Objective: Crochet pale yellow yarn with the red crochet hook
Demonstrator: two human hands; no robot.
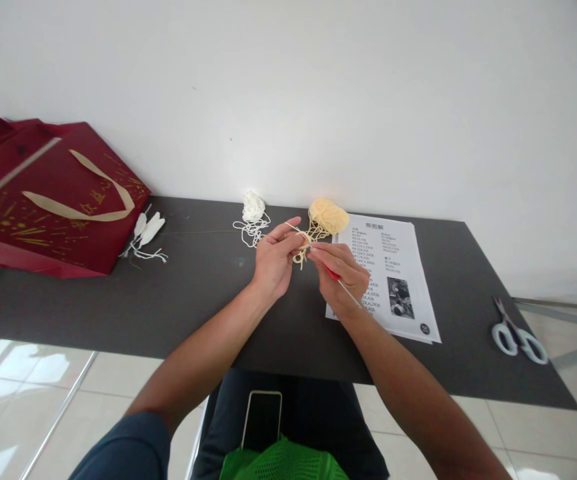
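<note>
Over the middle of the dark table, my two hands meet at a small piece of pale yellow crochet work (306, 240). My left hand (274, 261) pinches this piece, with a strand of yarn running near its raised index finger. A crochet hook (351, 295) with a red grip and metal shaft is held in my right hand (342, 277), its tip at the work and mostly hidden by fingers. Just behind the hands sits a pale yellow yarn ball (329, 217), loose strands trailing toward the work. White yarn (253, 207) lies in a loose heap to its left.
Printed sheets (401, 267) lie partly under my right hand. White-handled scissors (518, 337) rest near the table's right end. At left stand a dark red gift bag (63, 193) and small white crocheted pieces (149, 229). A phone (263, 417) is on my lap. A white wall backs the table (203, 293).
</note>
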